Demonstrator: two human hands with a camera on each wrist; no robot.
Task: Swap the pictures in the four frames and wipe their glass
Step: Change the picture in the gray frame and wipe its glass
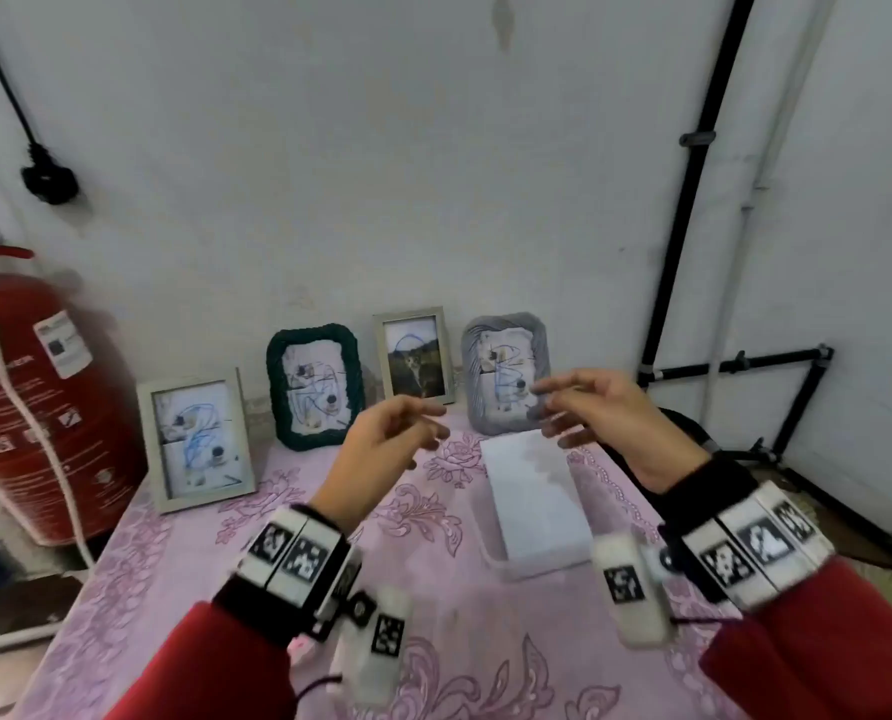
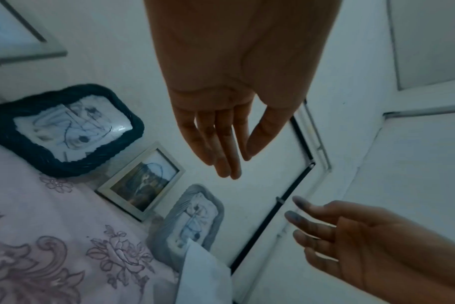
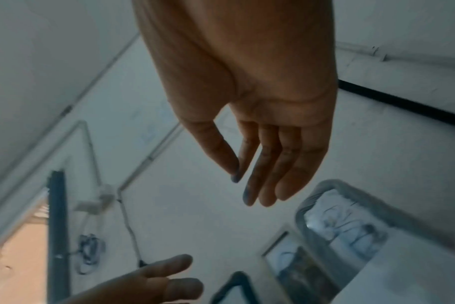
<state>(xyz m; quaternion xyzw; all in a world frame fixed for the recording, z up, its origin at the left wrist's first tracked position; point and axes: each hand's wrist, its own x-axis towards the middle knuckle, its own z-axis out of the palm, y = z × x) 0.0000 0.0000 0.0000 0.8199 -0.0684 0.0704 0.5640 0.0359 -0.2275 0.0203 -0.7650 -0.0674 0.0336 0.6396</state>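
Four picture frames lean against the wall at the back of the table: a pale wooden frame (image 1: 197, 441) at the left, a dark green braided frame (image 1: 315, 388), a small pale frame with a landscape photo (image 1: 416, 354), and a grey braided frame (image 1: 505, 370) at the right. Blue scribbles mark their glass. My left hand (image 1: 387, 433) hovers empty above the table in front of the small frame, its fingers relaxed. My right hand (image 1: 589, 407) hangs in the air before the grey frame, its fingers loosely extended and holding nothing.
A white folded cloth or tissue stack (image 1: 535, 498) lies on the pink flowered tablecloth (image 1: 174, 563) under my right hand. A red fire extinguisher (image 1: 33, 402) stands left of the table. Black pipes (image 1: 693, 200) run down the wall at the right.
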